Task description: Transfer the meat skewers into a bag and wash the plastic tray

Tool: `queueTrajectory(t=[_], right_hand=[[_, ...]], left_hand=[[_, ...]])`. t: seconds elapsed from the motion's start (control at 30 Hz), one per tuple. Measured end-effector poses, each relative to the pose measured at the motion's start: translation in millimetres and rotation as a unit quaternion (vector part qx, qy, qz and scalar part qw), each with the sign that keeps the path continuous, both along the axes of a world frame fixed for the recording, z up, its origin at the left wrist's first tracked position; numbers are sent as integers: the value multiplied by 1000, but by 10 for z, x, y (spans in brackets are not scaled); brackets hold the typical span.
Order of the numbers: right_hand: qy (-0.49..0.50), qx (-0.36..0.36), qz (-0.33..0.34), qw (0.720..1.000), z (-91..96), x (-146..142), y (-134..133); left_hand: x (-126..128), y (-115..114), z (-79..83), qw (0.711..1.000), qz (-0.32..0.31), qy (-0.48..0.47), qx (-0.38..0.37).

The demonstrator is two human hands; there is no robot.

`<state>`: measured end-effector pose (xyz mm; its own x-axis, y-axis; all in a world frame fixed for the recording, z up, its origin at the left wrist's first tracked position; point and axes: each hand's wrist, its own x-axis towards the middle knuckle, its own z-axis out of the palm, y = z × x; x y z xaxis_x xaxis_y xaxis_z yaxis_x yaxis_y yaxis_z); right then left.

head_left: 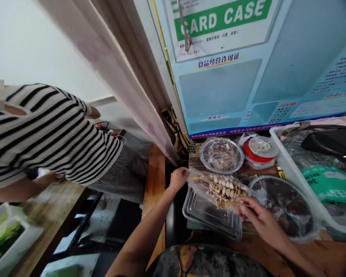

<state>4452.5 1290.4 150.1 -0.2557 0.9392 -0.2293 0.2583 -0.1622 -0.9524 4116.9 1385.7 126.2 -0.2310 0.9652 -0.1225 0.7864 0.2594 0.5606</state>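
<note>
A clear plastic bag (197, 181) stretches between my two hands above the table. Inside it lie several skewers (226, 188) threaded with pale, brown-edged pieces of food. My left hand (178, 179) pinches the bag at its left end. At the other end, my right hand (256, 217) has its thumb and fingers closed on the bag of skewers, where a thin stick shows by the fingertips. Below the bag is a clear plastic lid or tray (213, 215), partly covered by it.
Behind the bag stands a film-covered bowl (222, 156) beside a red-rimmed container (256, 154). A large bowl of dark food (288, 207) and a white bin (320, 207) are at right. A person in a striped top (54, 134) stands left, near a box of greens (23, 238).
</note>
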Motion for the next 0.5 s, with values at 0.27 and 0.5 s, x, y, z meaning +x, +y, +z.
queueTrajectory(t=[0.27,0.5], right_hand=[[69,-30,-192,978,-251,41,24],[252,-169,-227,926,-722,-540,203]], left_hand=[[-14,14,-96,997,-27,-71,23],[36,21,-83,995,-33,-87,31]])
